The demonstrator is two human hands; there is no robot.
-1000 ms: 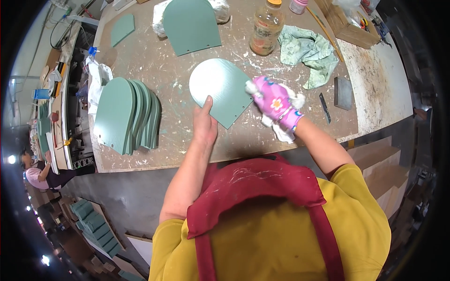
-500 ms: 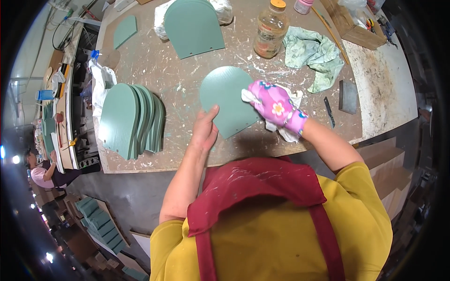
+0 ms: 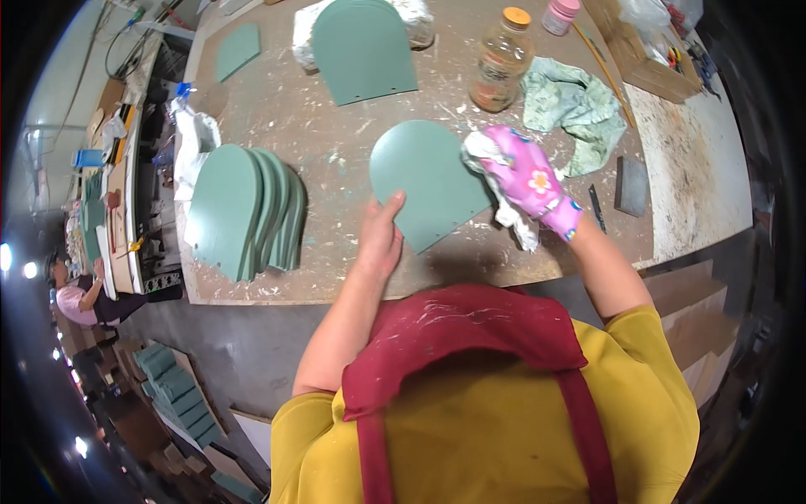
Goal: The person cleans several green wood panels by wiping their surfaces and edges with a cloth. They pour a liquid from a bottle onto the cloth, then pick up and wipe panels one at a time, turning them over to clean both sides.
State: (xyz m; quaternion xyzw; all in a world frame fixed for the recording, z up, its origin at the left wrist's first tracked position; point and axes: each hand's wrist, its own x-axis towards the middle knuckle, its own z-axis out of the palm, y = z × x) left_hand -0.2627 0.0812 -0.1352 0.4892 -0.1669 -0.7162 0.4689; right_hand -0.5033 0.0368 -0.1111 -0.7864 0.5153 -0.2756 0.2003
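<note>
A green round-topped panel [image 3: 428,181], with small holes along its straight edge, is held tilted above the workbench. My bare left hand [image 3: 384,231] grips its left edge, thumb on the top face. On my right hand [image 3: 525,172] is a pink flowered glove, closed around a crumpled white rag [image 3: 510,217] at the panel's right edge. Several like panels [image 3: 227,210] lean together in a stack to the left. Beyond, another green panel [image 3: 363,55] rests against a white wrapped bundle [image 3: 418,21].
A bottle with an orange cap [image 3: 501,63], a pink-lidded jar [image 3: 560,15] and a stained green cloth [image 3: 571,105] occupy the far right. Nearer lie a grey block [image 3: 630,186] and a dark thin tool [image 3: 597,208]. A cardboard box [image 3: 655,59] stands at the corner. Someone [image 3: 80,298] works at far left.
My gloved right hand and the rag have slid right, from over the panel's face to its right edge. My left hand still grips the panel. The whole view has shifted slightly.
</note>
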